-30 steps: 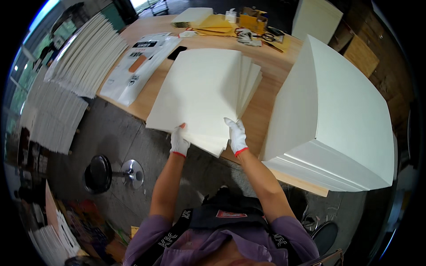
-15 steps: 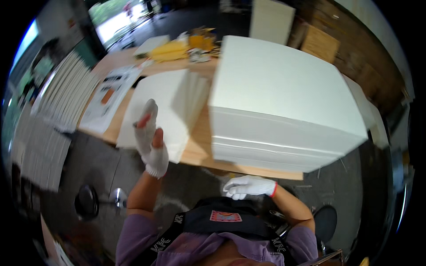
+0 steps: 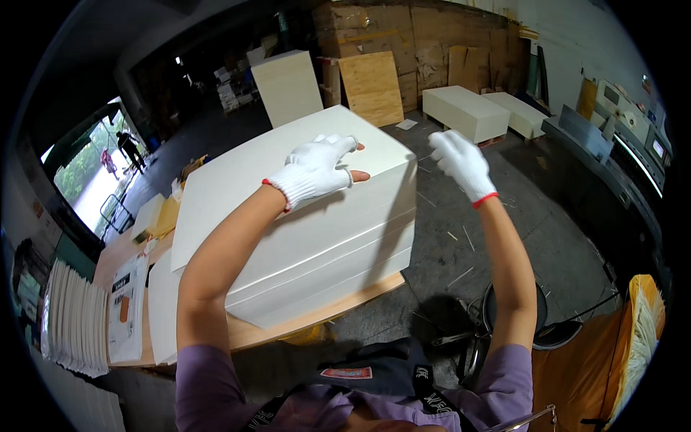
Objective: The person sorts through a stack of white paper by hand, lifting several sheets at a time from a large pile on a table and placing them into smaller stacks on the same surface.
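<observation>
A tall stack of large white sheets [image 3: 338, 237] stands on the wooden table, its top layer flat and even. My left hand [image 3: 320, 169], in a white knit glove with bare thumb and finger tips, is at the stack's top near its right front corner. Its thumb and fingers are apart, with nothing held. My right hand [image 3: 461, 165], in a white glove with a red cuff, is raised just right of that corner, apart from the stack. The fingers are loosely bent and nothing shows in them.
Left on the wooden table [image 3: 389, 282] lie a printed sheet [image 3: 127, 309] and yellow material [image 3: 165, 218]. A fanned white stack [image 3: 75, 317] stands at far left. Low white stacks [image 3: 468, 111] and a plywood panel [image 3: 371, 86] are behind. A machine [image 3: 612, 155] and a stool [image 3: 515, 309] are right.
The view has turned to the right. My left hand has gone from above the smaller white sheets to the big stack's top. My right hand has risen from before my body to beside the stack.
</observation>
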The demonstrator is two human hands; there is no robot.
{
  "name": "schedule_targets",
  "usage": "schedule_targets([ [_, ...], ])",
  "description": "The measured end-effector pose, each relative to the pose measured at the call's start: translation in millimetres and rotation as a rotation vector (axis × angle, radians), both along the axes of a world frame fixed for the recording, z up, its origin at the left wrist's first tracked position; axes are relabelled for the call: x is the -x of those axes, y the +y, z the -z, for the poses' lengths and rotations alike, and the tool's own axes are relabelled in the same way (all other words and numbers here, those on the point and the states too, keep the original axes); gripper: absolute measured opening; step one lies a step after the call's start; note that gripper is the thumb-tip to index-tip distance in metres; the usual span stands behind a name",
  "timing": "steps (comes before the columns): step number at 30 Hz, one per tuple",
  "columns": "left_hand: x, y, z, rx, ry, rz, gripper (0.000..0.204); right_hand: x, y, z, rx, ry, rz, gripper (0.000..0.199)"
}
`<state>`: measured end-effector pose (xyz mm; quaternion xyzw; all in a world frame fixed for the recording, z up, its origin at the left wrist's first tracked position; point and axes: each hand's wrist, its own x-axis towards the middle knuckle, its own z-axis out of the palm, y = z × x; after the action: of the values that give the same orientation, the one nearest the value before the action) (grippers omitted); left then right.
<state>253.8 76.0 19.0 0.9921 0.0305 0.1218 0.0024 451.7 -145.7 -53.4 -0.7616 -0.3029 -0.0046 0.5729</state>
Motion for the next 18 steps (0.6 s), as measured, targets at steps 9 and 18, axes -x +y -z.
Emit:
schedule_targets([
  [9, -33.4, -6.9, 4.1, -0.05, 0.154, -0.128, 0.053, -3.1, 28.2, 3.2, 0.558, -0.587, -0.154, 0.058],
  [18, -22.9, -3.7, 10.0, -0.049, 0.199, -0.099, 0.049, -13.4, 28.2, -15.7, 0.695, -0.575, -0.228, 0.035],
])
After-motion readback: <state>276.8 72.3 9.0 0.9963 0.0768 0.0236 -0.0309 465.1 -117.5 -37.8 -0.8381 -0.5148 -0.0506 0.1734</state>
